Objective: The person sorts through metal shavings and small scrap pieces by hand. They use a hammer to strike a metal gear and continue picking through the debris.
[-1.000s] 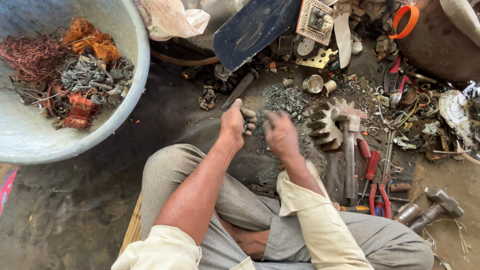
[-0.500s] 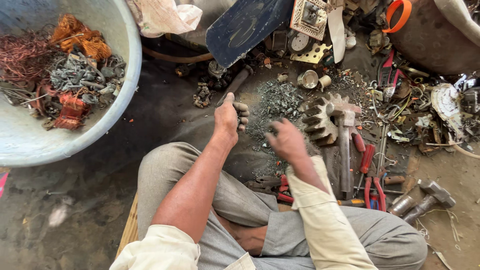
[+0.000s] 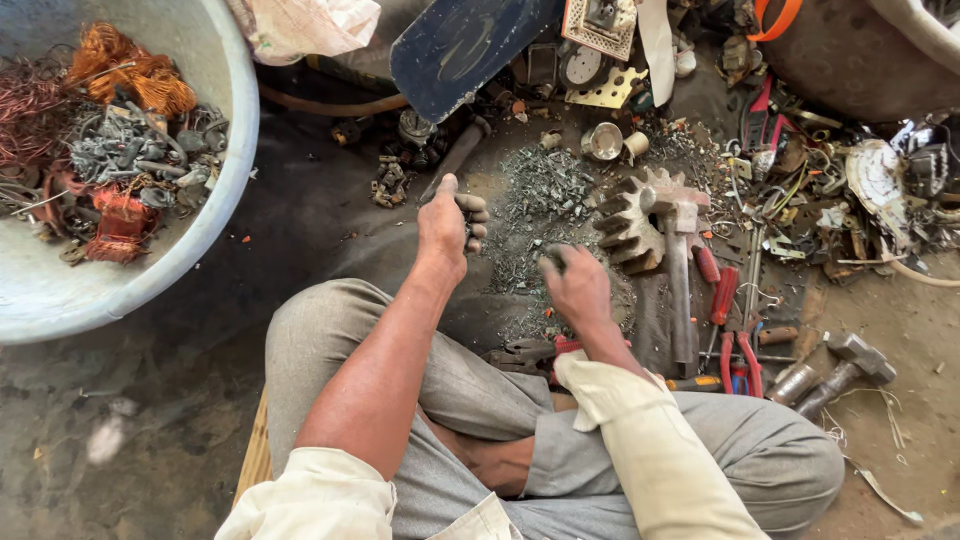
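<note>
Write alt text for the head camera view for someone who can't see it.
A seated person's left hand is curled around a small dark part while the right hand pinches another over a pile of grey metal scraps. A large toothed gear lies to the right, a pale basin of copper wire to the left.

— What are we seeing around the workplace?

— We are looking down at a dark, grimy dirt floor [image 3: 150, 420], with daylight falling across it from above.

— And at the edges?

— A pale blue basin [image 3: 215, 190] is sitting to the left, and scrap metal clutter [image 3: 800, 190] is spreading over the ground to the right.
</note>
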